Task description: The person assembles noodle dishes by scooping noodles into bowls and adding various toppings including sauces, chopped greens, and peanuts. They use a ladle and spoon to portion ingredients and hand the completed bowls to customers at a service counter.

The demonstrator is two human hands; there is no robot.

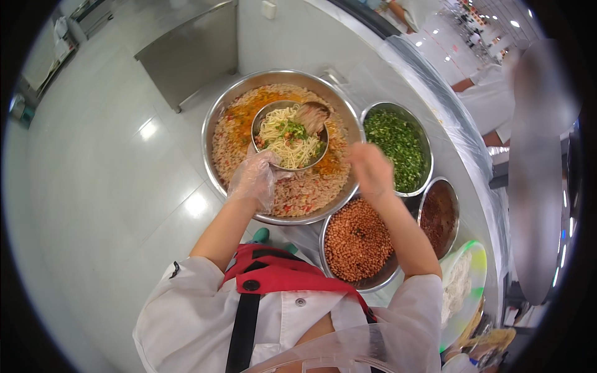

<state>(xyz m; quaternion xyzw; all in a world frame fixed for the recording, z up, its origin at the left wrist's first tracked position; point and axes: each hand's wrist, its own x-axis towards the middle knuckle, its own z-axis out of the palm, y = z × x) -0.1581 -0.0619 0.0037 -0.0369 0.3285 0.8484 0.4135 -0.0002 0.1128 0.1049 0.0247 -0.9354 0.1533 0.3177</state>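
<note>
My left hand [255, 177], in a clear plastic glove, grips the near-left edge of a small steel bowl [254, 135]. In that bowl are pale noodles [287, 146] topped with chopped greens and some reddish bits. A brownish, ladle-like shape [311, 118] shows at the bowl's upper right; its exact kind is unclear. The bowl is over a large steel basin [209, 158] of minced, pale-brown filling [311, 193] with orange oil and red flecks. Over the basin's right rim is my right hand [372, 169], its fingers curled and smeared by motion. Whether it holds anything cannot be made out.
A steel bowl of chopped greens [398, 149] stands right of the basin. Nearer are bowls of peanuts [357, 239] and dark red sauce [438, 217], then a green-rimmed container [479, 267]. A plastic-covered counter edge [435, 81] curves along the right; other people are beyond it.
</note>
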